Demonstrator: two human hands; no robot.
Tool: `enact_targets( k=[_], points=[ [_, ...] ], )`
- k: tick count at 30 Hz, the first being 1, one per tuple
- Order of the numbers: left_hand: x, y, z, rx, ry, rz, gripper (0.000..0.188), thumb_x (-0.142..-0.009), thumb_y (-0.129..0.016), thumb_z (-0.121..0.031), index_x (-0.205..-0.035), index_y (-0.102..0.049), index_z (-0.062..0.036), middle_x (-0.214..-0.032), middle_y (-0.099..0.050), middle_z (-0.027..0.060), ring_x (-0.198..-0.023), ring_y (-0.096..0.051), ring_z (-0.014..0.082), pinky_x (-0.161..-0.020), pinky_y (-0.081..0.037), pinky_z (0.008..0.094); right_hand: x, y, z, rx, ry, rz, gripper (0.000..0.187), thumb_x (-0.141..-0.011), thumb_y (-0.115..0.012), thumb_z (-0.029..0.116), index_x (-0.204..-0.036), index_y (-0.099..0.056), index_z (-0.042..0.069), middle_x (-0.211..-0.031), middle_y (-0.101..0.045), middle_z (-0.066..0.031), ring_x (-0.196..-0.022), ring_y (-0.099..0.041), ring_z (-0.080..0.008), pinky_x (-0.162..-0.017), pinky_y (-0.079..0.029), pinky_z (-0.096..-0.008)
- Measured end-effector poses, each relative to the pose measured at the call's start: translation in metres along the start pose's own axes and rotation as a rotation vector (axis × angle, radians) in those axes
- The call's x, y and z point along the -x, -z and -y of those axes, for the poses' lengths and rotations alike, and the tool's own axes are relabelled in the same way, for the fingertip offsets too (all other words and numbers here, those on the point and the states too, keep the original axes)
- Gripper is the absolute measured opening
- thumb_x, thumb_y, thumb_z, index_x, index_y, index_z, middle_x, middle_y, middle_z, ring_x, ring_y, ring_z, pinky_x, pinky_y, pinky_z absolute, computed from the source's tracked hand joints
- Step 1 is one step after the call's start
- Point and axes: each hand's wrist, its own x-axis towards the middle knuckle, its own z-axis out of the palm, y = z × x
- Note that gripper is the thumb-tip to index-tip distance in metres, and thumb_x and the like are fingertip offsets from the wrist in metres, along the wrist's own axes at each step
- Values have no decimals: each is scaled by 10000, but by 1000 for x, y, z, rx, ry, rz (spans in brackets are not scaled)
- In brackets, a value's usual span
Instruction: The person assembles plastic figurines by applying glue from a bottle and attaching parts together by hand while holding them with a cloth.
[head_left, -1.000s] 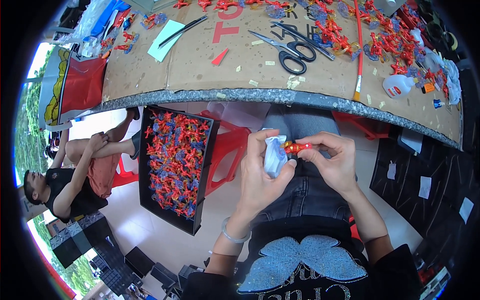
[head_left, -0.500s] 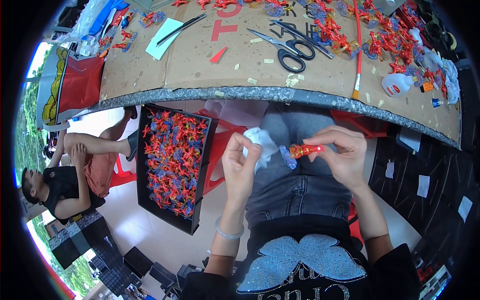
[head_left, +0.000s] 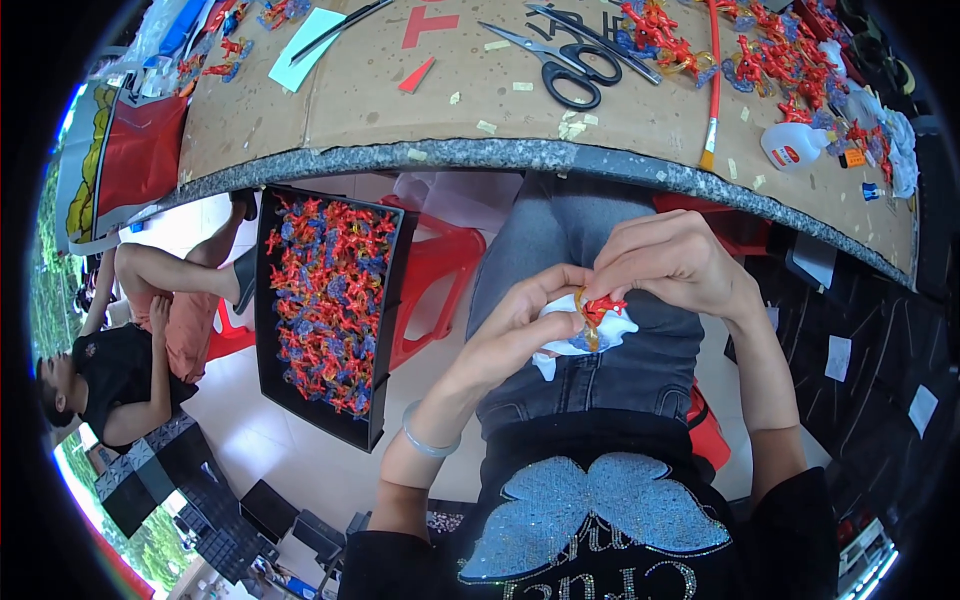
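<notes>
My left hand (head_left: 528,318) is closed on a crumpled white cloth (head_left: 620,328) above my lap. A small red and amber figurine (head_left: 598,306) lies against the cloth, between my two hands. My right hand (head_left: 672,262) pinches the figurine from above, its fingertips close to those of the left. The fingers partly hide the figurine, and its blue base is not visible now. To my left stands a black tray (head_left: 383,330) filled with many similar red and blue figurines (head_left: 330,300).
The cardboard-covered table (head_left: 400,110) ahead bears black-handled scissors (head_left: 570,75), a red-handled brush (head_left: 713,90), a small white bottle (head_left: 793,148) and piled figurines (head_left: 770,75). A red stool (head_left: 440,270) stands beside the tray. Another person (head_left: 125,370) sits at far left.
My hands have come together; the figurine in my right hand now rests against the white cloth in my left. The view has shifted slightly, so the table appears higher.
</notes>
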Motion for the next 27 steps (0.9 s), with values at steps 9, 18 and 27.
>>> enact_targets(
  k=[9,18,27],
  points=[
    [3,-13,-7,44,-30,1,525,-855,-647,-71,-1312,-405,19,-1039,-591,31,-920,-573,61,-785,-466,204,9,-3,-1,-55,-76,-56,161,-712,-695,-21,-859,-742,20,-821,-677,-87,-726,-667,-193,-628,-533,-286],
    [1,-25,0,-148,-155,-156,528,-845,-628,-14,-1320,-405,41,-1123,-582,78,-1004,-566,96,-847,-471,240,16,-9,1,-1,-137,-121,159,-725,-710,-7,-877,-741,26,-841,-675,-83,-765,-672,-200,-658,-535,-284],
    [0,-27,5,-316,-288,-359,445,-805,-614,-12,-1240,-531,36,-1101,-629,120,-1016,-589,127,-876,-463,269,16,-15,4,22,-217,-188,201,-726,-683,-50,-918,-709,1,-876,-673,-103,-781,-670,-234,-686,-537,-299]
  ],
)
